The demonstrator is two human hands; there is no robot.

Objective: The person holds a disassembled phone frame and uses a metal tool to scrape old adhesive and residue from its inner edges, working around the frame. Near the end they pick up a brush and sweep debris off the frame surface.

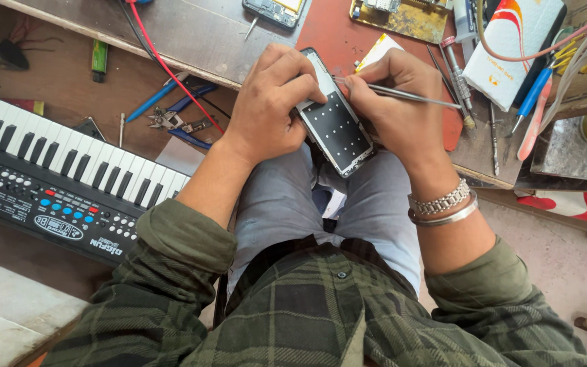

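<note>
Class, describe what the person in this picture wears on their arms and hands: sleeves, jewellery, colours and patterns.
Both arms wear dark green plaid sleeves, pushed up towards the elbows. The right wrist carries a silver link bracelet and a plain silver bangle beside it. The left hand and right hand are bare: no gloves, and no rings that show.

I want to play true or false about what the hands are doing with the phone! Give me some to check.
1. The left hand holds the opened phone. True.
2. The right hand holds a hammer. False: it holds thin metal tweezers.
3. A toy keyboard lies to the person's left. True.
4. The phone rests on the floor. False: it is held over the person's lap.
5. Bracelets sit on the right wrist. True.
</note>
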